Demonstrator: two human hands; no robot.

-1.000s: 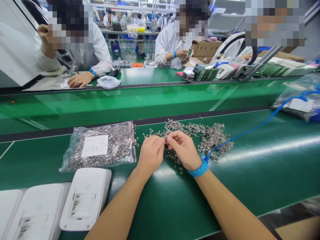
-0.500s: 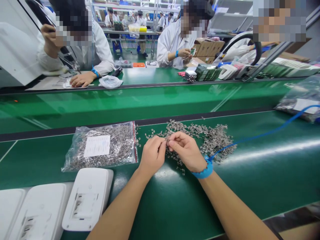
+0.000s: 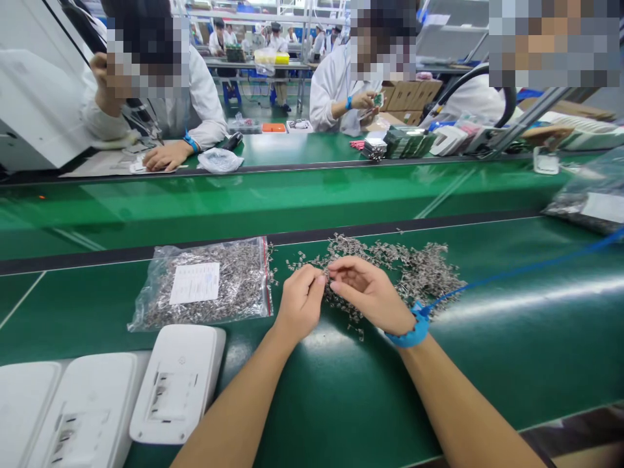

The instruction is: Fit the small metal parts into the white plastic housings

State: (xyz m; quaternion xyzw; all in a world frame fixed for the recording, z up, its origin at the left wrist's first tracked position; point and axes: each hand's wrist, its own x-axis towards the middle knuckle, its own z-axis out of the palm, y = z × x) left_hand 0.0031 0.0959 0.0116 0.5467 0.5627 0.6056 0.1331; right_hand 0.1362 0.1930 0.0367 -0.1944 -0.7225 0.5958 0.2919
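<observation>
My left hand [image 3: 301, 302] is closed in a pinch, thumb against forefinger, on a small metal part whose exact shape is too tiny to make out. Right beside its fingertips is my right hand [image 3: 371, 292], with thumb and forefinger parted and the other fingers curled. A blue wrist strap [image 3: 412, 328] with a cord circles my right wrist. Behind and under both hands spreads a loose pile of small silvery metal parts [image 3: 424, 273]. To the left lies a clear zip bag [image 3: 238, 283] full of similar parts, bearing a white label [image 3: 195, 283].
White plastic housings [image 3: 178, 383] lie in a row at the lower left. Another bag of parts [image 3: 575, 201] sits at the far right. A raised green ledge [image 3: 292, 192] crosses behind the green worktop [image 3: 331, 403]. Co-workers in white coats [image 3: 205, 97] sit beyond it.
My right thumb and forefinger have parted from their pinch, and the right hand has shifted slightly right. My left hand keeps its pinch. The whole view has shifted a little.
</observation>
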